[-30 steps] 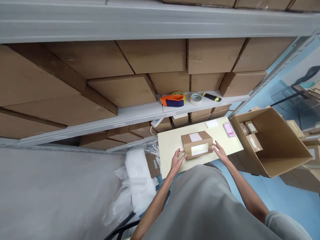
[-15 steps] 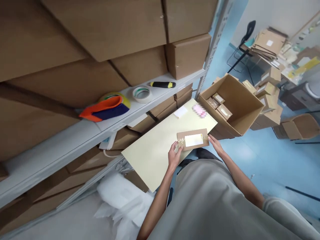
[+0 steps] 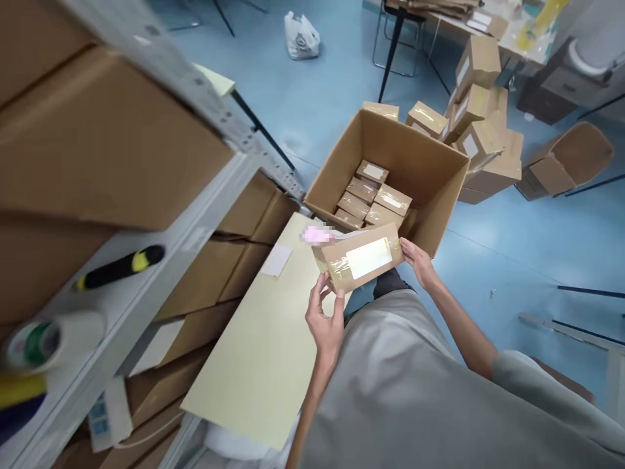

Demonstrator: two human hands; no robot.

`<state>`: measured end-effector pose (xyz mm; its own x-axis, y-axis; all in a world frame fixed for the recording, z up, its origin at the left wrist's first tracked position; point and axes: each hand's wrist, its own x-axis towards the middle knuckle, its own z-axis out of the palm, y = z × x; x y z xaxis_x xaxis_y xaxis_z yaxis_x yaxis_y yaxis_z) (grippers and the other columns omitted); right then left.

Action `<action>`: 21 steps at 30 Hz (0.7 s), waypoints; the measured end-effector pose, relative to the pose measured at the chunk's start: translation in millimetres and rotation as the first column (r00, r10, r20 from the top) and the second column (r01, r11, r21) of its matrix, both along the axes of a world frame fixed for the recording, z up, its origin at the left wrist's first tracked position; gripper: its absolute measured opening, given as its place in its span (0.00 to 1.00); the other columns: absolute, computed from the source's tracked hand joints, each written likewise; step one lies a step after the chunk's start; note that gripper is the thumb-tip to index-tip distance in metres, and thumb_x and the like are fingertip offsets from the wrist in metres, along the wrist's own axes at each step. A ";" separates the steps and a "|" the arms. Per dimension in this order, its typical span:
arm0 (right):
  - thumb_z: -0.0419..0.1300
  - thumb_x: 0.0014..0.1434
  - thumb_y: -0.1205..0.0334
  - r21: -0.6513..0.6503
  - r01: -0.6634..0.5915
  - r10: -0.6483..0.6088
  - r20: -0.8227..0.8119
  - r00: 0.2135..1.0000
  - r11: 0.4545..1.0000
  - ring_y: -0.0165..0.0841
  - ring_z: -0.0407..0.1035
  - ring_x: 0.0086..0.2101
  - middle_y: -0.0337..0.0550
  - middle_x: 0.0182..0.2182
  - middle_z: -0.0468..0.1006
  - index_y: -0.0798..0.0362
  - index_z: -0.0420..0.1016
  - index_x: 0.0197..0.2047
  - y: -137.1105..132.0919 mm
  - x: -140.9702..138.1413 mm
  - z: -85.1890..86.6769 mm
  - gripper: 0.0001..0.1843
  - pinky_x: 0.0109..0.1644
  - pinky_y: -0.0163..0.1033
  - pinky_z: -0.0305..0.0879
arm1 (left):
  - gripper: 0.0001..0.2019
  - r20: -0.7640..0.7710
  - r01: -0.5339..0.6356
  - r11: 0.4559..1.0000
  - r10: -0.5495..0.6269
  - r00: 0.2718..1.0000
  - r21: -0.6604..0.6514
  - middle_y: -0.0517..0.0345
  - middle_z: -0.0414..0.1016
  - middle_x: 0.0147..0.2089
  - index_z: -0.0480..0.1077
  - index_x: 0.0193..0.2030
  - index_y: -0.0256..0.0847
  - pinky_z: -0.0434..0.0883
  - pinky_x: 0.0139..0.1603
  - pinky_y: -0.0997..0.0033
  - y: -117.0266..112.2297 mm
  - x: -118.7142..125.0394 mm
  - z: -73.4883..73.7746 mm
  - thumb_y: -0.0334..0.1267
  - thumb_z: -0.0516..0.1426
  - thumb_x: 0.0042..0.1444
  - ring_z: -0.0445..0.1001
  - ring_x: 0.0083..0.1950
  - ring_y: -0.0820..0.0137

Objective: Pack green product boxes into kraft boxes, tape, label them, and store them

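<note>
A brown cardboard box [image 3: 336, 267], taped at its ends and bearing a white label, is held between my two hands, tilted, over the table's right edge. My left hand [image 3: 326, 319] grips its left end, thumb and fingers closed on the corner. At the opposite end, my right hand [image 3: 418, 262] presses its fingers against the side. Just beyond stands a large open carton [image 3: 439, 176] with several small taped boxes [image 3: 390, 198] inside. Below the held box lies the pale yellow tabletop [image 3: 254, 352], with a white slip [image 3: 277, 260] on it.
A metal shelf [image 3: 195, 228] on the left carries cartons, a black and yellow cutter [image 3: 122, 267] and a tape roll [image 3: 43, 342]. Stacked boxes [image 3: 481, 143] stand behind the open carton. An open box [image 3: 561, 163] and a white plastic bag [image 3: 301, 36] rest on the blue floor.
My view has swung right toward the large carton. The held box has been lifted off the tabletop area and tilted, nearer the carton, with both hands still on it.
</note>
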<state>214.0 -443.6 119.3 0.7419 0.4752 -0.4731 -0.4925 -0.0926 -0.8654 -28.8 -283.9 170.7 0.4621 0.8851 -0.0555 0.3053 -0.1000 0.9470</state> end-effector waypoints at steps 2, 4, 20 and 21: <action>0.75 0.55 0.19 -0.006 0.035 -0.035 -0.020 0.999 0.999 0.57 0.68 0.77 0.47 0.71 0.82 0.42 0.89 0.64 -5.1 40.3 -4.3 0.45 0.83 0.66 0.61 | 0.29 -0.040 0.021 0.999 -0.020 0.999 0.025 0.42 0.81 0.71 0.74 0.76 0.45 0.81 0.69 0.51 1.5 52.9 5.3 0.53 0.65 0.73 0.82 0.70 0.52; 0.75 0.54 0.19 -0.026 0.084 -0.085 -0.058 0.995 0.996 0.57 0.68 0.76 0.47 0.72 0.81 0.43 0.89 0.64 -13.7 72.9 -8.5 0.46 0.83 0.66 0.62 | 0.28 -0.085 0.070 0.996 -0.066 0.994 0.052 0.42 0.81 0.70 0.75 0.75 0.45 0.82 0.68 0.52 5.0 102.6 10.2 0.51 0.64 0.73 0.84 0.66 0.54; 0.73 0.59 0.23 -0.186 0.310 -0.316 0.001 0.949 0.932 0.53 0.66 0.78 0.49 0.76 0.76 0.47 0.81 0.73 -17.7 233.1 -55.7 0.50 0.86 0.63 0.59 | 0.29 -0.381 0.487 0.867 -0.489 0.785 -0.109 0.42 0.77 0.70 0.77 0.72 0.45 0.75 0.76 0.47 94.8 384.3 -81.6 0.49 0.66 0.67 0.80 0.69 0.48; 0.72 0.60 0.23 -0.190 0.310 -0.312 0.017 0.950 0.932 0.51 0.66 0.78 0.48 0.76 0.76 0.46 0.80 0.74 -13.8 249.6 -61.7 0.50 0.86 0.62 0.59 | 0.29 -0.366 0.517 0.847 -0.522 0.771 -0.118 0.41 0.77 0.69 0.77 0.72 0.42 0.74 0.76 0.46 101.7 407.4 -91.5 0.49 0.66 0.67 0.80 0.69 0.48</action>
<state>463.6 -457.4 57.6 0.8313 0.1235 -0.5419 -0.5340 -0.0928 -0.8404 378.6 -182.2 79.1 0.7935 0.5145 -0.3250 0.5356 -0.3369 0.7744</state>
